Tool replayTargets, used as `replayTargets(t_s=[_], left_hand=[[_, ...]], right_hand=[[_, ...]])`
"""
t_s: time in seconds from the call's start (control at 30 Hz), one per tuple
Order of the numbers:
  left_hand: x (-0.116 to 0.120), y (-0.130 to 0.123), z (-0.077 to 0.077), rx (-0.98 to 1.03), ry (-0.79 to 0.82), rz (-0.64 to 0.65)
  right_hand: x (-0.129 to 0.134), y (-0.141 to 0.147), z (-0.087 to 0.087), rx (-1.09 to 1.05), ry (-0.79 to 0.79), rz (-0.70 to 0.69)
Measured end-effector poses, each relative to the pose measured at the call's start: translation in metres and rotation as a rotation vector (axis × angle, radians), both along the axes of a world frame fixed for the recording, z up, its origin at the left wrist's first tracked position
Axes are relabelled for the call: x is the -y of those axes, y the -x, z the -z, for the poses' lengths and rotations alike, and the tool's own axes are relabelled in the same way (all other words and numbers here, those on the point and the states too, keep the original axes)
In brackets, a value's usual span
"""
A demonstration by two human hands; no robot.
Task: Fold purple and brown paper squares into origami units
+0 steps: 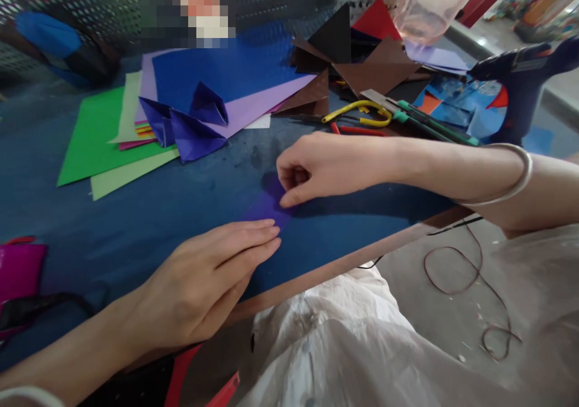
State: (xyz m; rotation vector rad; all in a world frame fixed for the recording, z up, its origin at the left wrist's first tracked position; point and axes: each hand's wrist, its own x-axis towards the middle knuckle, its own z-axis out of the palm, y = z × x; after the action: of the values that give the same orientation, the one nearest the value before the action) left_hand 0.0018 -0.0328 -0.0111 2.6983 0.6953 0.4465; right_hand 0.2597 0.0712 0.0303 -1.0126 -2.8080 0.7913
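Observation:
A folded piece of purple paper (266,205) lies on the blue table surface between both hands. My left hand (212,271) rests flat with its fingers stretched out, their tips on the near edge of the paper. Curled closed, my right hand (316,169) has its thumb and bent forefinger at the far right end of the paper. The exact grip of its inner fingers is hidden. Beyond them stands a folded purple paper shape (194,131) with pointed pockets.
Coloured paper sheets (97,135) lie stacked at the back left. Brown folded papers (375,66), yellow-handled scissors (362,110), a green utility knife (429,123) and a glue gun (520,87) sit back right. A clear plastic cup (427,12) stands behind. The table edge (335,265) runs close in front.

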Motion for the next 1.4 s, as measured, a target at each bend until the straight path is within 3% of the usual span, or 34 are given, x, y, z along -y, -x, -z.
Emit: replayTargets(t_s=[0.17, 0.33, 0.83, 1.4], left_hand=[[0.000, -0.008, -0.002, 0.020, -0.034, -0.033], [-0.002, -0.021, -0.010, -0.006, -0.061, -0.167], [-0.029, -0.028, -0.009, -0.037, -0.231, 0.051], [-0.019, -0.020, -0.013, -0.035, -0.222, 0.045]], right_hand=[[0.001, 0.003, 0.006, 0.045, 0.000, -0.055], [-0.003, 0.002, 0.009, 0.045, -0.013, -0.050], [-0.003, 0.004, 0.016, 0.035, 0.011, 0.013], [-0.004, 0.004, 0.017, 0.057, -0.018, 0.005]])
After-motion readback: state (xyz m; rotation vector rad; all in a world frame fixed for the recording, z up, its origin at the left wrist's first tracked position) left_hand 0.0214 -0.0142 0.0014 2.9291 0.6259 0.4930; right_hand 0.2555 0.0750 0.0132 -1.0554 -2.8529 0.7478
